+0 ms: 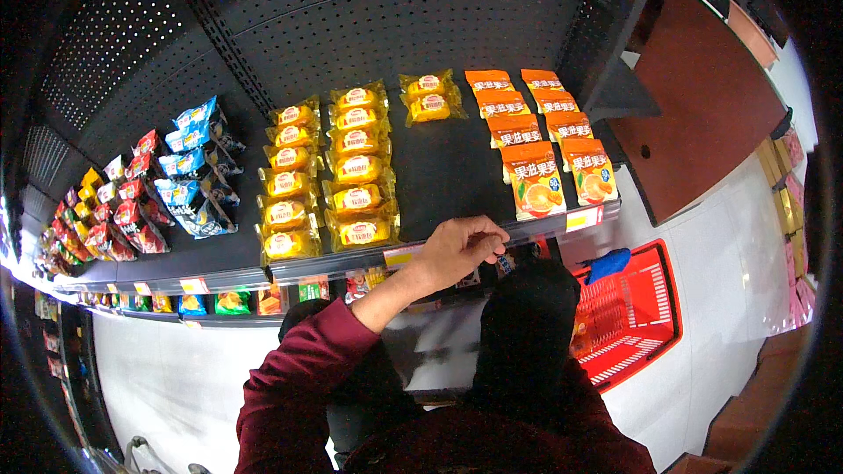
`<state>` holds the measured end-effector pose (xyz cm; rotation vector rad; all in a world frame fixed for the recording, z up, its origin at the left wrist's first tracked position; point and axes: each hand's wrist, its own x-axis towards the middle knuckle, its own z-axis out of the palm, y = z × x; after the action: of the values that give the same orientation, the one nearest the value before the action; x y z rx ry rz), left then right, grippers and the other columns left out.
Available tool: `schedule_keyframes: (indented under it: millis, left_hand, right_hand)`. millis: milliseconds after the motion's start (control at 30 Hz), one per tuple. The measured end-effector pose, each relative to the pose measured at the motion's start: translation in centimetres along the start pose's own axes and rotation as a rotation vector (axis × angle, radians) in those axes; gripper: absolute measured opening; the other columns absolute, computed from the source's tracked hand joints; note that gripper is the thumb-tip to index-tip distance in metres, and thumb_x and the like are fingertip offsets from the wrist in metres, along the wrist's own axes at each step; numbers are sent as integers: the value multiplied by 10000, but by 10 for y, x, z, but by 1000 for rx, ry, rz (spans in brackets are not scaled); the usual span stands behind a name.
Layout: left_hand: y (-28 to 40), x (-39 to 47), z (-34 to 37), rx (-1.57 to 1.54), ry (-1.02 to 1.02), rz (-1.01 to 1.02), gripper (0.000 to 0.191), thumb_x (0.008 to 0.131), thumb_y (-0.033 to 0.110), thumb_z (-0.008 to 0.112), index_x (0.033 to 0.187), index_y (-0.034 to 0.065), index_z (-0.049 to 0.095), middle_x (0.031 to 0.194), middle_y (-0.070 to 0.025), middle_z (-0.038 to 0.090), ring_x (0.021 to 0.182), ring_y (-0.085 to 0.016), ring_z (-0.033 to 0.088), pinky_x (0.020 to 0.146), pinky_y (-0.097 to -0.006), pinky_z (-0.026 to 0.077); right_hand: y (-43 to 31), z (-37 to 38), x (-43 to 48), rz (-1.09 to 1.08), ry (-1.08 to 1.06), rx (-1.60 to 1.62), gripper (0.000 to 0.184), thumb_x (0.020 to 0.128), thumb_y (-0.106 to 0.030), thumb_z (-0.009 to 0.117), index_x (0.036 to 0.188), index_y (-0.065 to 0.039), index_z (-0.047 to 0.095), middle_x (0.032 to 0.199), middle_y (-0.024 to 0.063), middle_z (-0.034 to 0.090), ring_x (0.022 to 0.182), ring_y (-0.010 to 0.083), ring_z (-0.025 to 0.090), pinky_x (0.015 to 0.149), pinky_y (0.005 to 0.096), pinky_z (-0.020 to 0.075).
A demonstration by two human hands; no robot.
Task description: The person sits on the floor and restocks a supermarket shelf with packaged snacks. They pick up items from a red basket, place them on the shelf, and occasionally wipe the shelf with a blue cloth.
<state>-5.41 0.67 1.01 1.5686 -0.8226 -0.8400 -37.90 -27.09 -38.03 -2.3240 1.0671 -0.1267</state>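
My left hand (pixel 461 247) hangs over the front edge of a black shelf (pixel 441 178), its fingers curled downward. No item shows in it, though the inside of the fingers is hidden. Just beyond it stand two rows of orange pouches (pixel 535 181) with orange fruit printed on them. To its left run two long rows of yellow-wrapped buns (pixel 359 197). A short row of the same buns (pixel 428 95) sits at the back, with black shelf surface in front of it. My right hand is out of view; its dark red sleeve (pixel 593 401) reaches down beside my knee.
A red plastic shopping basket (pixel 635 316) with a blue item (pixel 607 266) at its rim stands on the floor at right. Blue snack bags (pixel 191 171) and red snack bags (pixel 135 210) fill the shelf's left. Cardboard boxes (pixel 757 401) lie at lower right.
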Motion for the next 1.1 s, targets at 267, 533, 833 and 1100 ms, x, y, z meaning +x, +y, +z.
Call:
schedule_keyframes:
  millis: [267, 533, 833, 1100]
  left_hand:
    - [-5, -7, -5, 14, 9, 3, 213, 1032, 175, 558, 1140, 15, 648, 970, -46, 704, 854, -94, 667, 749, -248, 535]
    - [-1, -4, -1, -23, -17, -37, 207, 1032, 168, 555, 1136, 12, 645, 972, -51, 702, 876, -99, 666, 785, -258, 534]
    - [-1, -3, 1, 25, -25, -39, 205, 1026, 178, 567, 1125, 19, 649, 956, -55, 710, 862, -97, 679, 794, -257, 540]
    - [-5, 0, -1, 95, 5, -2, 200, 1018, 176, 580, 1112, 18, 661, 939, -54, 717, 842, -100, 685, 761, -263, 551]
  right_hand:
    - [-6, 6, 15, 9, 10, 24, 203, 911, -186, 609, 1038, -28, 631, 880, 111, 663, 814, 277, 631, 719, 416, 498]
    - [6, 9, 22, 49, 39, 43, 187, 907, -191, 608, 998, -30, 635, 849, 126, 662, 789, 294, 638, 693, 425, 493]
    - [13, 5, 24, 53, 68, 64, 175, 902, -197, 606, 954, -32, 638, 814, 142, 661, 762, 312, 646, 663, 436, 488]
    - [20, -10, 26, 44, 132, 119, 173, 898, -202, 604, 914, -34, 641, 782, 157, 661, 737, 329, 653, 636, 446, 483]
